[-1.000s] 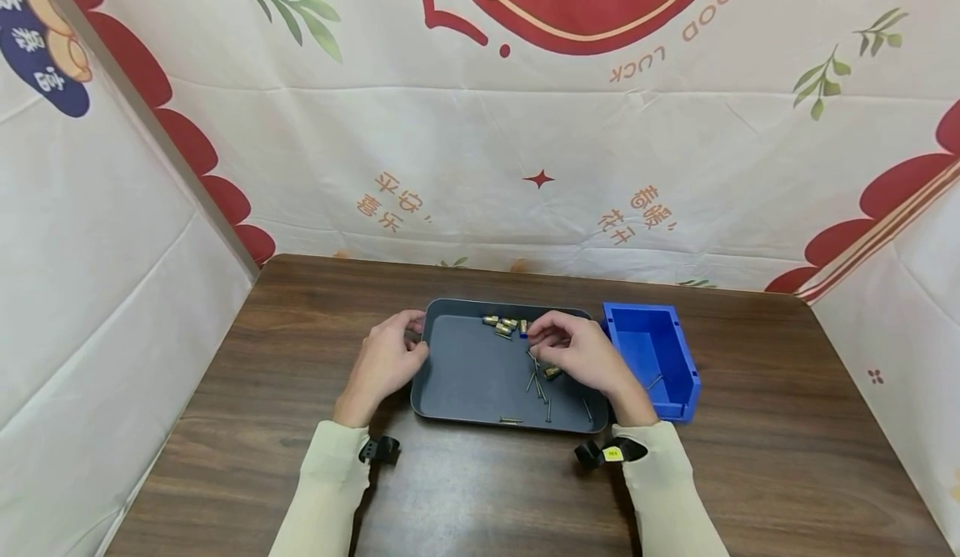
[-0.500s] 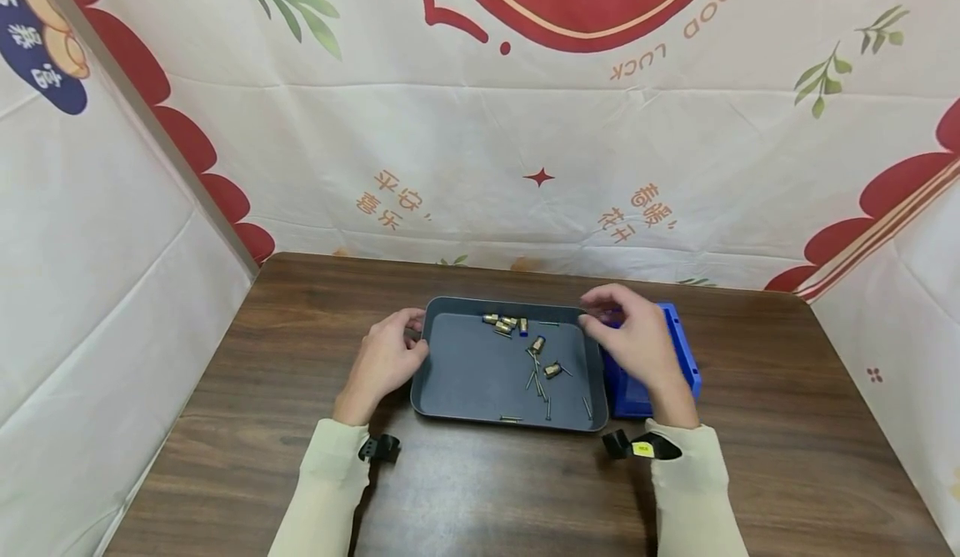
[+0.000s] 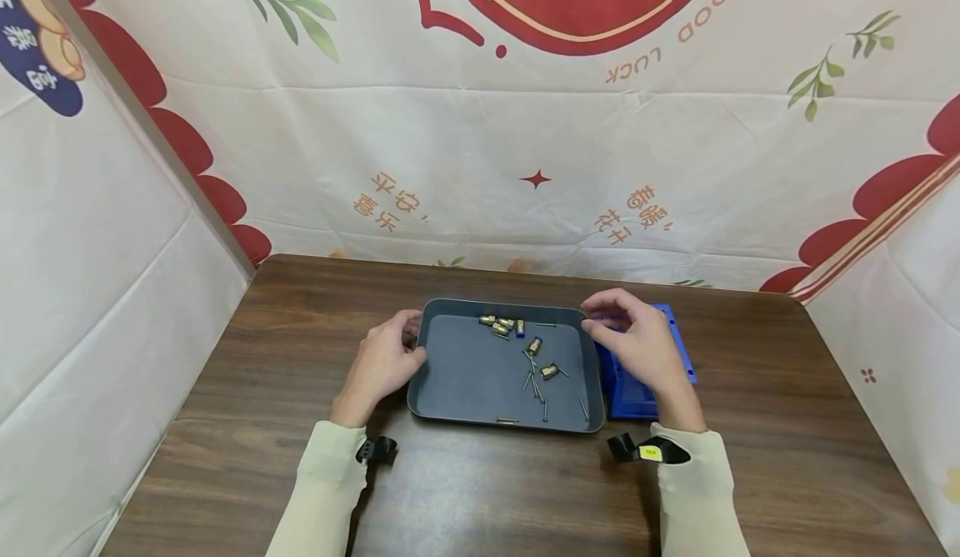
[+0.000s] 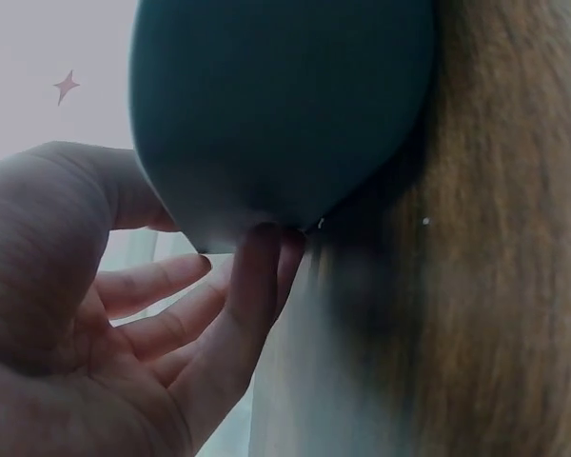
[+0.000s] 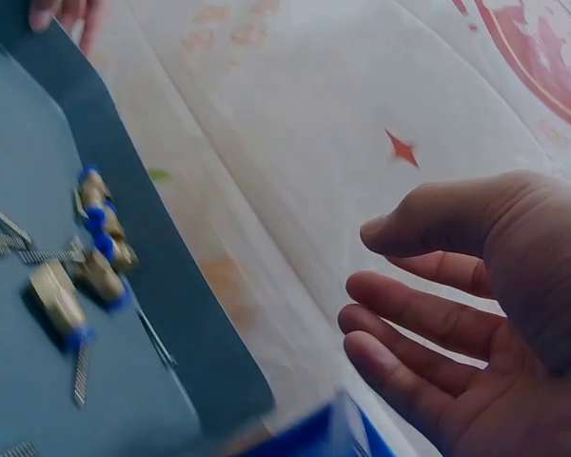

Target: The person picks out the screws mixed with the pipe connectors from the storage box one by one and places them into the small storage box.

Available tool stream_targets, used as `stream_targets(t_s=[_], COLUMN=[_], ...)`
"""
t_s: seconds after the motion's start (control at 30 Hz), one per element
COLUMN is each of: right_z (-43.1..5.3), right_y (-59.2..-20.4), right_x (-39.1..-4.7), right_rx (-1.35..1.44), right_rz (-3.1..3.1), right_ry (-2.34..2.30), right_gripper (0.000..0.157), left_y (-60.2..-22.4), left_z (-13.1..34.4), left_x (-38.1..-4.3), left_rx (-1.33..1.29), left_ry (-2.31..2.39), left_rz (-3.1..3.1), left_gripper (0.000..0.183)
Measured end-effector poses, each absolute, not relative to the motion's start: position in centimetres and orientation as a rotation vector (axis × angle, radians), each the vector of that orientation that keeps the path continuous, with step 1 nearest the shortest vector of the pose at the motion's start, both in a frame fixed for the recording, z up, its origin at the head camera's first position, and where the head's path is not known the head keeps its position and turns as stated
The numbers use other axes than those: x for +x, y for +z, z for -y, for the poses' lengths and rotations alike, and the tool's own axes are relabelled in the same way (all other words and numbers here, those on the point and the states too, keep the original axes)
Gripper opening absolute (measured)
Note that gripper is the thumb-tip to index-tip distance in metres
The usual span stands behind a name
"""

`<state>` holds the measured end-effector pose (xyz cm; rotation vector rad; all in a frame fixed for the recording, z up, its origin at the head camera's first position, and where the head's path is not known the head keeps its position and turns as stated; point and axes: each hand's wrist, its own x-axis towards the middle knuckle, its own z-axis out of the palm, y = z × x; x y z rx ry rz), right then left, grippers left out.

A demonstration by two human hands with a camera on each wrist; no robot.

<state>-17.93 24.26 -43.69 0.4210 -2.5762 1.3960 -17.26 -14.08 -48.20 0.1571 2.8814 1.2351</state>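
Observation:
My left hand grips the left rim of a dark grey tray; in the left wrist view, its fingers touch the tray's outer wall. Several brass fittings with blue ends lie in the tray, most grouped by the far edge. Thin screws are scattered around them, mainly on the right half. Over the gap between the tray's right edge and a blue bin hovers my right hand. Its fingers are loosely bent and hold nothing in the right wrist view. That hand hides much of the bin's inside.
The wooden table carries the tray and the bin side by side. A white printed cloth hangs behind the table's far edge, with white cloth at both sides too.
From over the tray, my right hand has moved right to the bin's near-left side, uncovering a brass fitting and screws. My left hand has stayed on the tray's rim.

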Motion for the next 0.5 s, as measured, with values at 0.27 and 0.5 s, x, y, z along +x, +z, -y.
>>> stream_targets(t_s=[0.27, 0.5], right_z=[-20.7, -19.2], right_y=[-44.4, -44.7], right_x=[-18.0, -17.9], right_rx=[0.534, 0.628], right_rz=[2.744, 2.829], right_ry=[1.416, 1.374], right_gripper=[0.023, 0.024], left_y=[-48.3, -48.1], left_z=[14.2, 14.2], left_x=[-17.2, -17.1], left_rx=[0.162, 0.166], left_ry=[1.231, 1.127], left_rz=[-2.865, -2.874], left_gripper=[0.057, 0.053])
